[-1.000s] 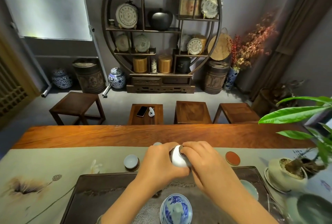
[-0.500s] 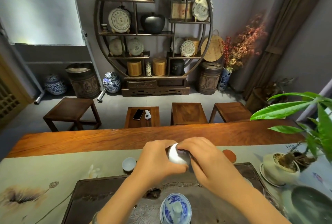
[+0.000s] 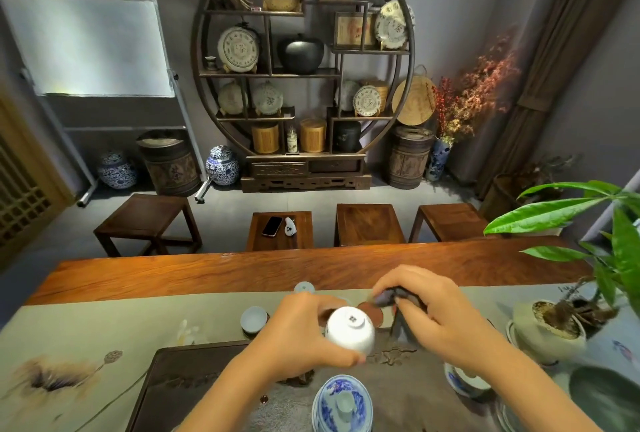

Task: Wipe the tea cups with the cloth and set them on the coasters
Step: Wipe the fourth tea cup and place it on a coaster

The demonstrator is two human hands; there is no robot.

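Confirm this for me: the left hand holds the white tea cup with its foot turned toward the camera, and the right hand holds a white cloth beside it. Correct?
Not quite. The head view shows the left hand holding the white tea cup with its foot toward the camera, but the cloth in the right hand is dark, not white.

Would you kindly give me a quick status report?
Left hand grips white cup, base up. Right hand holds dark cloth. Red coaster behind, unobstructed.
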